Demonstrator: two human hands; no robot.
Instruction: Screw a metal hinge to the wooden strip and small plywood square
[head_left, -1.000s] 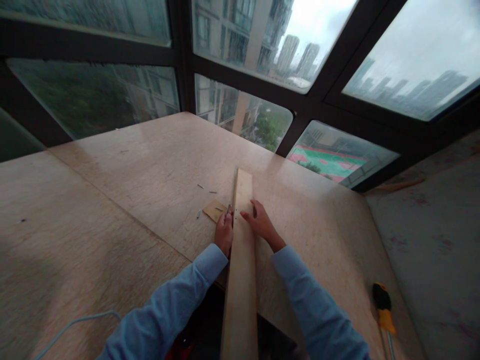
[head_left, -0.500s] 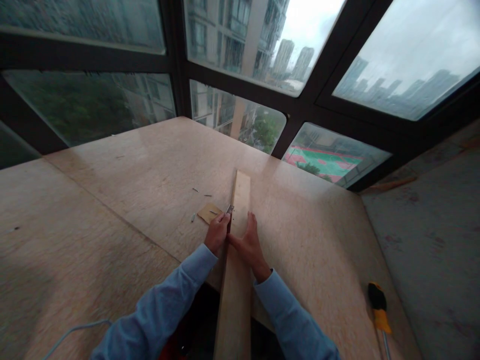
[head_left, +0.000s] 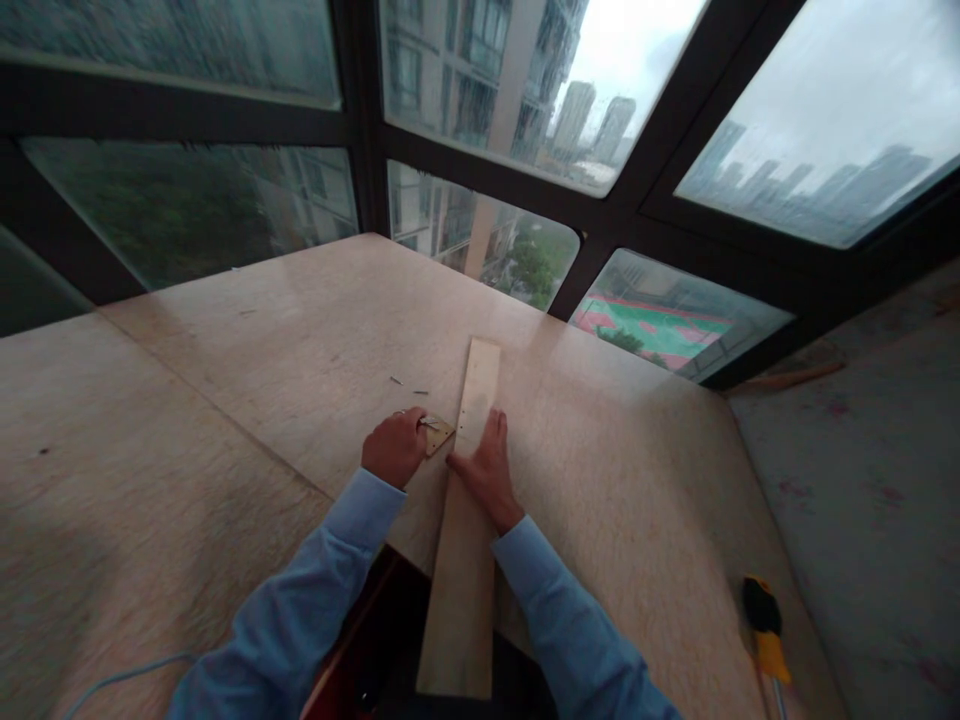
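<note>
A long pale wooden board runs away from me over the tabletop, its near end jutting past the table edge. Small dark holes show near its left edge. My right hand grips the board, thumb at the left side and fingers along the right. To the left, my left hand is closed with curled fingers beside a small square brown piece. A silvery metal bit shows by its fingertips; whether it is held or lying on the square is unclear.
Two small screws lie beyond my left hand. A screwdriver with a black and yellow handle rests at the right near the wall. A grey cable crosses the lower left. Dark-framed windows border the tabletop.
My left hand has moved left, away from the board's edge, to the small square piece. The board has shifted and its near end now shows. My right hand still grips it.
</note>
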